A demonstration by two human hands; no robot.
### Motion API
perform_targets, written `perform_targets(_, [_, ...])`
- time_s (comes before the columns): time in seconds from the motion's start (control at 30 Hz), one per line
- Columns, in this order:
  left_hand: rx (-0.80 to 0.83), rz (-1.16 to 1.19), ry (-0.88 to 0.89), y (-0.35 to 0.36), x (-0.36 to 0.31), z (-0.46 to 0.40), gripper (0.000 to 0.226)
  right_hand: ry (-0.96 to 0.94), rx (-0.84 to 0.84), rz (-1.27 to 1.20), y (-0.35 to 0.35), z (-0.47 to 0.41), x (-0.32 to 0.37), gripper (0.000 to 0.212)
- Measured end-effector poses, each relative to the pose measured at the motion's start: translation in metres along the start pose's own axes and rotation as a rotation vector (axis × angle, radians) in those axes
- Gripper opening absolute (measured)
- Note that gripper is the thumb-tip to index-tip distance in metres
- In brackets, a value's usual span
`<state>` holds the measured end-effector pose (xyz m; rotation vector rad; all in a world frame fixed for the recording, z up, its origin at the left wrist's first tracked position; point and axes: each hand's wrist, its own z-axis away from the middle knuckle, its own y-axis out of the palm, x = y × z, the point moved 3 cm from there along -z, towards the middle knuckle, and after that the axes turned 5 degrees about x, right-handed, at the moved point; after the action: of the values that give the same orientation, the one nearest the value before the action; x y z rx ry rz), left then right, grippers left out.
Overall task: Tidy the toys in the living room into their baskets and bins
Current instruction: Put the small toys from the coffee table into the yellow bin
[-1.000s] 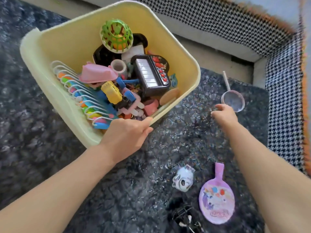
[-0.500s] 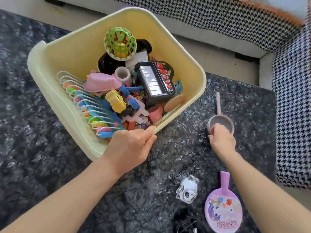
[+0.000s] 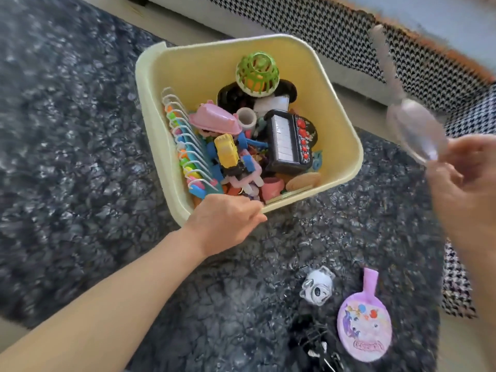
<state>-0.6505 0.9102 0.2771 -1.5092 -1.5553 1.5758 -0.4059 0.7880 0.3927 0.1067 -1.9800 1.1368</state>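
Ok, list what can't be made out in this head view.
- Small strainer in the right hand: motion-blurred, grip unclear.
- Left hand fingertips: hidden over the yellow bin rim.
- Toys at the bin's bottom: buried under others.
- Black object on the rug: cut off by the bottom edge.

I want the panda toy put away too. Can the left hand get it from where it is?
Probably not yet: the left hand is gripping the yellow bin's rim. The small panda toy lies uncovered on the rug close by, so letting go should free the way.
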Motion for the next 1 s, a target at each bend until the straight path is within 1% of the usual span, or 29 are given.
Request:
perform_targets(0.07, [-0.091, -0.020, 0.021, -0.006, 0.006, 0.013, 0.028, -0.041, 0.320, 0.024, 0.016, -0.004, 0.022, 0.031])
perform_targets(0.1, [-0.132, -0.030, 0.019, -0.008, 0.008, 0.016, 0.026, -0.074, 0.470, 0.077, 0.030, -0.003, 0.032, 0.034])
perform_targets(0.13, [-0.156, -0.032, 0.004, -0.011, 0.010, 0.016, 0.030, -0.110, 0.598, 0.170, 0.048, 0.000, 0.039, 0.034])
perform_targets(0.2, [-0.155, -0.024, -0.029, -0.012, 0.013, 0.016, 0.041, -0.171, 0.793, 0.341, 0.083, 0.010, 0.046, 0.024])
perform_targets(0.27, [-0.154, -0.043, -0.050, -0.013, 0.013, 0.015, 0.045, -0.196, 0.904, 0.442, 0.113, 0.023, 0.046, 0.017])
perform_targets(0.33, [-0.127, -0.024, -0.063, -0.013, 0.013, 0.014, 0.046, -0.185, 0.910, 0.415, 0.133, 0.031, 0.044, 0.020])
perform_targets(0.4, [-0.065, 0.010, -0.074, -0.013, 0.013, 0.012, 0.046, -0.090, 0.938, 0.293, 0.144, 0.033, 0.045, 0.026])
perform_targets(0.43, [-0.032, 0.012, -0.074, -0.013, 0.012, 0.012, 0.047, -0.048, 0.964, 0.268, 0.148, 0.035, 0.043, 0.034])
perform_targets(0.47, [0.004, 0.008, -0.077, -0.012, 0.012, 0.011, 0.051, -0.044, 0.962, 0.279, 0.149, 0.036, 0.040, 0.041])
perform_targets(0.5, [0.038, 0.004, -0.083, -0.012, 0.012, 0.010, 0.055, -0.064, 0.899, 0.283, 0.145, 0.037, 0.039, 0.045])
perform_targets(0.53, [0.068, -0.002, -0.095, -0.012, 0.013, 0.011, 0.059, -0.079, 0.767, 0.252, 0.139, 0.039, 0.038, 0.045])
perform_targets(0.57, [0.088, -0.009, -0.102, -0.012, 0.013, 0.010, 0.062, -0.059, 0.592, 0.195, 0.129, 0.043, 0.034, 0.042])
perform_targets(0.6, [0.111, -0.011, -0.102, -0.012, 0.011, 0.010, 0.064, -0.001, 0.410, 0.142, 0.115, 0.051, 0.027, 0.037])
perform_targets(0.67, [0.174, -0.001, -0.105, -0.012, 0.008, 0.009, 0.065, 0.216, 0.125, 0.085, 0.091, 0.074, 0.003, 0.028])
perform_targets(0.7, [0.189, 0.004, -0.113, -0.012, 0.007, 0.009, 0.065, 0.363, 0.054, 0.078, 0.084, 0.088, -0.012, 0.026])
perform_targets(0.73, [0.197, 0.006, -0.119, -0.012, 0.005, 0.010, 0.065, 0.512, 0.058, 0.100, 0.079, 0.104, -0.027, 0.028])
perform_targets(0.77, [0.193, 0.000, -0.124, -0.012, 0.003, 0.010, 0.065, 0.646, 0.130, 0.156, 0.079, 0.120, -0.041, 0.033])
perform_targets(0.83, [0.176, -0.033, -0.134, -0.012, 0.004, 0.012, 0.062, 0.832, 0.381, 0.276, 0.089, 0.153, -0.061, 0.051])
perform_targets(0.9, [0.167, -0.053, -0.135, -0.011, 0.003, 0.012, 0.060, 0.946, 0.561, 0.324, 0.100, 0.179, -0.068, 0.069])
perform_targets(0.93, [0.175, -0.054, -0.140, -0.010, 0.002, 0.012, 0.060, 0.978, 0.597, 0.327, 0.106, 0.189, -0.069, 0.077])
perform_targets(1.0, [0.175, -0.047, -0.161, -0.011, 0.001, 0.012, 0.056, 1.004, 0.594, 0.333, 0.117, 0.198, -0.071, 0.088])
